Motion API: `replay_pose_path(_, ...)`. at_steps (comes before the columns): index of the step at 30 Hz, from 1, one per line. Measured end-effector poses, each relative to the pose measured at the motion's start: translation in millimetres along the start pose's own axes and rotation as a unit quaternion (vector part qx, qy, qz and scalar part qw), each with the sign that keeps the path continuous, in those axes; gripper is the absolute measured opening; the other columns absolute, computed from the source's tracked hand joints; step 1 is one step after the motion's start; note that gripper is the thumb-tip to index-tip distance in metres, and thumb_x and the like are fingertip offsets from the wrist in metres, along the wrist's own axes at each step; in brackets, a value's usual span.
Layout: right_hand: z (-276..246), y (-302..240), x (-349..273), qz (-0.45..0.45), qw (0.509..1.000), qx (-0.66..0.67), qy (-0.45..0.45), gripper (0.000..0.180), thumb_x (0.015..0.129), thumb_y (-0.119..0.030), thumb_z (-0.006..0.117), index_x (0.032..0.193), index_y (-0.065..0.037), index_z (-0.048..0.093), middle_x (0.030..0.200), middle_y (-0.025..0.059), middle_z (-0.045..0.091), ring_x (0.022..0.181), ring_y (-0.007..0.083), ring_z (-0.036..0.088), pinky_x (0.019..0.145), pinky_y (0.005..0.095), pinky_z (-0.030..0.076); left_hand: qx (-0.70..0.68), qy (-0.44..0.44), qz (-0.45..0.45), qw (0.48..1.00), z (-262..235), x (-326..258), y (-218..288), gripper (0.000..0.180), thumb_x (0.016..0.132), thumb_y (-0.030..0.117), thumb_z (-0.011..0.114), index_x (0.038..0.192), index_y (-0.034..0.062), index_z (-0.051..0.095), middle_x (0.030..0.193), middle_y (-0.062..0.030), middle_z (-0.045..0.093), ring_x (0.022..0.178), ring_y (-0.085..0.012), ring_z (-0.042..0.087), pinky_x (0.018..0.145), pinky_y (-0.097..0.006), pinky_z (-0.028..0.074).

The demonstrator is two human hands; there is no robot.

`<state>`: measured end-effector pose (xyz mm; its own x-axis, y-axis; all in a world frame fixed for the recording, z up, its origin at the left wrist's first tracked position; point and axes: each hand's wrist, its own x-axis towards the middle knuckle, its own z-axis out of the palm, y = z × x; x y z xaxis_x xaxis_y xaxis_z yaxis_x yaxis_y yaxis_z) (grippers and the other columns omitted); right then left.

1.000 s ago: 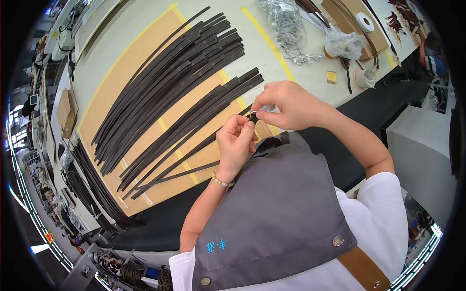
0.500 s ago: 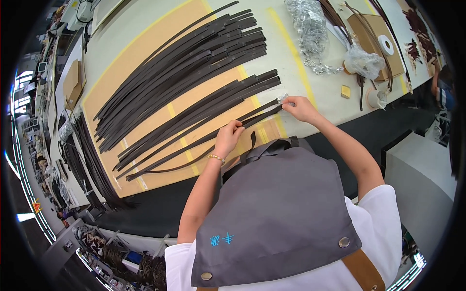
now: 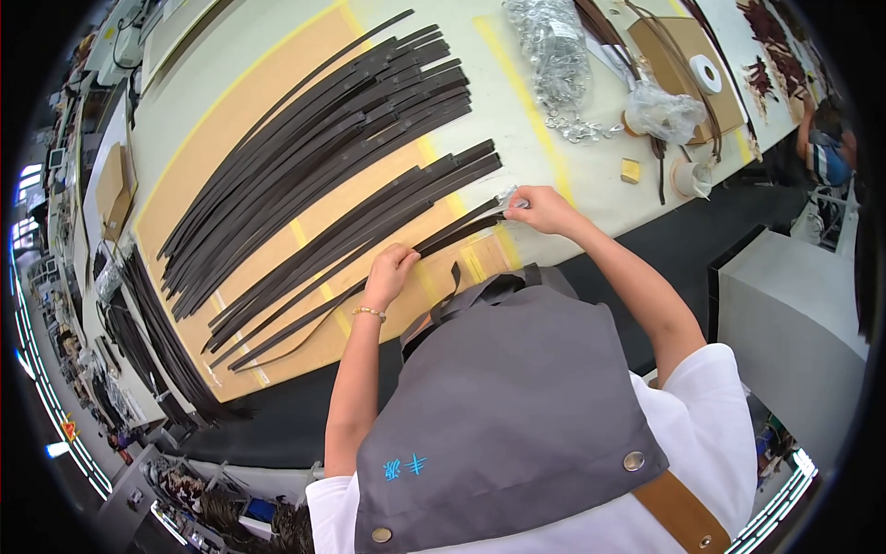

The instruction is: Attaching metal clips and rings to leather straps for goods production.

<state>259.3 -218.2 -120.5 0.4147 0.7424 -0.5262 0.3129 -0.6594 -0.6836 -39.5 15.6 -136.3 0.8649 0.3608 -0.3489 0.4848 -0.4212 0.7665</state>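
Two long dark brown straps point(image 3: 452, 228) lie side by side at the near edge of the work area. My left hand point(image 3: 388, 275) is closed, thumb and fingers pinching the nearer strap partway along its length. At the right-hand ends of these straps my right hand point(image 3: 543, 211) is pinched closed on the strap end. Small shiny pieces point(image 3: 506, 196), too small to make out, show at its fingertips. Just beyond lies a small group of similar straps point(image 3: 369, 222), and farther away a larger layered bundle of them point(image 3: 323, 138).
A clear bag of metal hardware point(image 3: 554, 65) lies at the far right, near a brown cardboard sheet point(image 3: 664, 55), a white tape roll point(image 3: 706, 74) and a small yellow block point(image 3: 630, 170). More straps point(image 3: 175, 332) hang over the table's left end. Another person point(image 3: 826, 148) is at far right.
My left hand has slid a little leftward along the strap, farther from my right hand. The right hand stays at the strap end. The whole view has shifted slightly.
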Motion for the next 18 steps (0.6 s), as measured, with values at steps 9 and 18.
replay_pose_path(9,-35,1,8,0.142,0.974,-0.086,0.155,0.042,0.086,-0.045,0.073,0.105,-0.007,0.069,0.103,0.0135,0.073,0.099,0.0345,0.069,0.088,0.0453,0.053,0.141,0.159,0.057,0.976,7,10,16,0.018,0.083,0.005,0.077,0.094,0.0012,0.063,0.1,-0.0126,0.061,0.095,-0.0337,0.057,0.086,-0.043,0.047)
replay_pose_path(18,-82,90,24,0.044,0.921,-0.196,0.335,0.021,0.085,-0.013,0.072,0.103,-0.009,0.064,0.1,0.0096,0.07,0.102,0.0327,0.064,0.086,0.0459,0.051,0.176,0.212,0.032,0.961,3,44,-9,0.025,0.079,0.007,0.079,0.098,0.007,0.063,0.096,-0.0079,0.062,0.098,-0.0295,0.059,0.086,-0.042,0.044)
